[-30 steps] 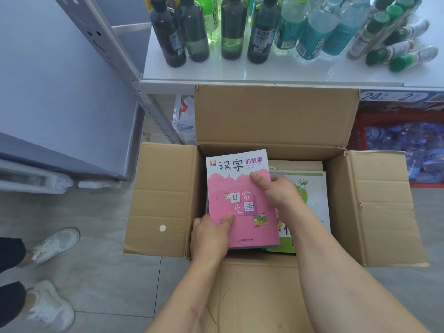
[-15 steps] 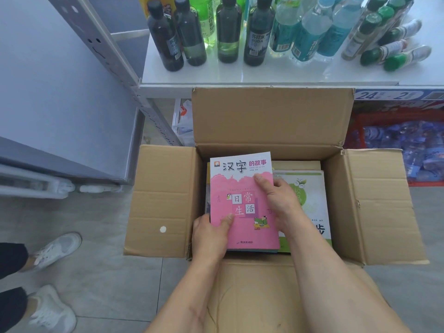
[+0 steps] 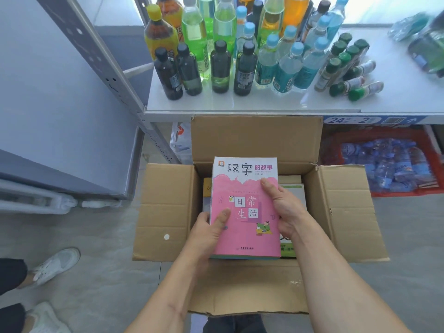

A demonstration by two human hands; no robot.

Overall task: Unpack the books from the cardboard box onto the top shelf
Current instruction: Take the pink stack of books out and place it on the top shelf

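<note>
An open cardboard box (image 3: 165, 212) sits on the floor in front of me with its flaps spread. A small stack of books topped by a pink book (image 3: 242, 188) is held just above the box's opening. My left hand (image 3: 206, 231) grips its lower left edge, thumb on the cover. My right hand (image 3: 286, 207) holds its right edge, fingers over the cover. More books lie in the box: a green-and-white one (image 3: 288, 248) at the right and a yellow-edged one (image 3: 207, 186) at the left. A white shelf (image 3: 264, 102) lies beyond the box.
Several drink bottles (image 3: 242, 68) crowd the white shelf surface. A grey metal upright (image 3: 101, 58) of the rack slants at the left. A red crate of bottled water (image 3: 389, 164) sits under the shelf at right. Another person's white shoes (image 3: 57, 263) stand at lower left.
Both hands have lifted the pink-topped stack up out of the box toward me. The view has tilted up, showing more of the shelf and bottles.
</note>
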